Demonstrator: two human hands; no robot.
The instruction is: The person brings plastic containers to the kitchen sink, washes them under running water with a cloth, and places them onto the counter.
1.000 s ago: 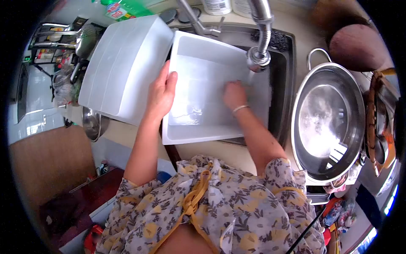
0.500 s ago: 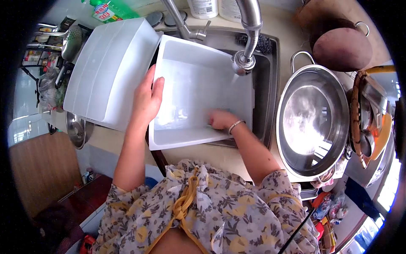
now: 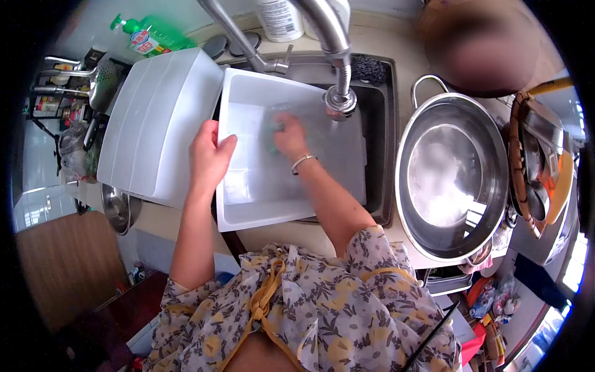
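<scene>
Nearest are two bare forearms and one floral top (image 3: 310, 310) with yellow ties. Past it runs one pale desk (image 3: 304, 239), a sink (image 3: 378, 118) set into it.

One white tub (image 3: 266, 214) lies over the sink, open side up. The left hand (image 3: 209, 158) has its fingers clamped on the tub's left wall, thumb toward the inside. The right hand (image 3: 290, 136), a bracelet (image 3: 304, 162) at its wrist, reaches inside the tub, fingers bent and low over the base; something green beside them is too blurred to name, and whether they are closed on it, one cannot tell.

Just left of the tub a second tub (image 3: 152, 124) stands tilted, outer side showing. To the right sits one oval pan (image 3: 446, 167), shiny inside, then one wicker basket (image 3: 516, 155) of metalware. One tap (image 3: 339, 62) hangs over the tub; one dark scourer (image 3: 370, 68) lies in the sink's far corner.

Farther back are two dark discs, two white bottles and one green bottle (image 3: 149, 38). The room is a kitchen, with utensils (image 3: 102, 87) at the left wall and a brown panel (image 3: 68, 266) lower left.
</scene>
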